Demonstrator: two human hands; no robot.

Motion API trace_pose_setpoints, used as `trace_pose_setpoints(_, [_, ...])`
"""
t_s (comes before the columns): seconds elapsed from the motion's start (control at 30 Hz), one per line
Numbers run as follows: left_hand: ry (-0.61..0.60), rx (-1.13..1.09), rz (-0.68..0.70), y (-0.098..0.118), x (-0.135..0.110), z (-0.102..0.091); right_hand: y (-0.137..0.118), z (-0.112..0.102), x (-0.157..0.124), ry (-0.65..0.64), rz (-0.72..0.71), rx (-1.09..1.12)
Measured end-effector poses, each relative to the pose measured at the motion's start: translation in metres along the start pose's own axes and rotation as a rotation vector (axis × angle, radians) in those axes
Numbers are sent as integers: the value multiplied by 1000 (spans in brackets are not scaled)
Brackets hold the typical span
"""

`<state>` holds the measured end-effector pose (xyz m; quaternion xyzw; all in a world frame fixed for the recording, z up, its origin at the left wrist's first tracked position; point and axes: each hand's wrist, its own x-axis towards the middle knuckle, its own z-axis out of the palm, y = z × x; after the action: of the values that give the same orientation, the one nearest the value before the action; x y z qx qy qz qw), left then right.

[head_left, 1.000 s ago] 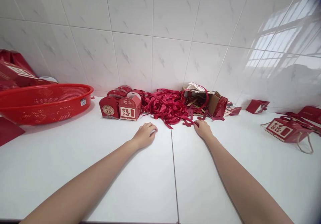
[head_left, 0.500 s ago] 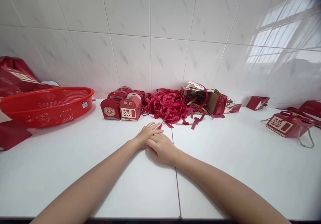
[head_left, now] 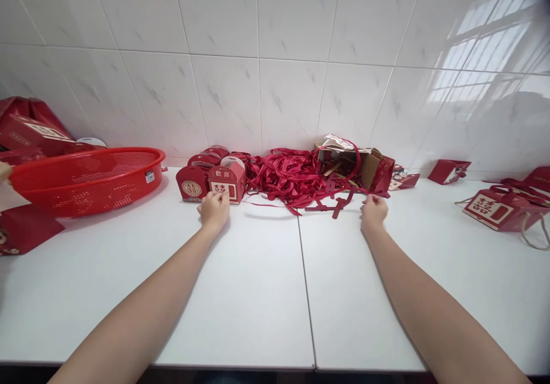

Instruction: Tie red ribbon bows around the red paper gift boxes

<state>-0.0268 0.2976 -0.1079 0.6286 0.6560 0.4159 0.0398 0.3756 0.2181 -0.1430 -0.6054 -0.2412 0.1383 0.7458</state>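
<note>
My left hand is closed in front of a red gift box with gold characters, hiding part of its front. From that hand a thin red ribbon runs right along the front of a tangled heap of red ribbons. My right hand is closed too, its fingertips pinching red ribbon beside an open box lying on its side. Fingers partly hide what each hand grips. Dark red strips lie between the hands.
A red plastic basket stands at left, with red packaging behind it. More red boxes stand beside the left hand. To the right is a red box with rope handles. A seam divides the white tabletop; a tiled wall closes the back.
Both hands, together at the centre before, have moved apart: the left toward the boxes, the right toward the open box. A ribbon now stretches out from the heap toward the left hand.
</note>
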Motion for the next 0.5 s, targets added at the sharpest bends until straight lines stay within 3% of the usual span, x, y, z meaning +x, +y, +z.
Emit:
trace_pose_setpoints(0.07, [36, 7, -32, -3, 0, -2, 3, -9, 11, 87, 93, 58])
trace_pose_setpoints(0.17, [92, 8, -50, -3, -2, 0, 6, -12, 18, 117, 177, 136])
trace_pose_setpoints(0.33, [96, -49, -44, -5, 1, 9, 8, -7, 15, 119, 185, 190])
trace_pose_setpoints(0.5, [35, -66, -139, -10, 10, 16, 7, -6, 12, 146, 167, 158])
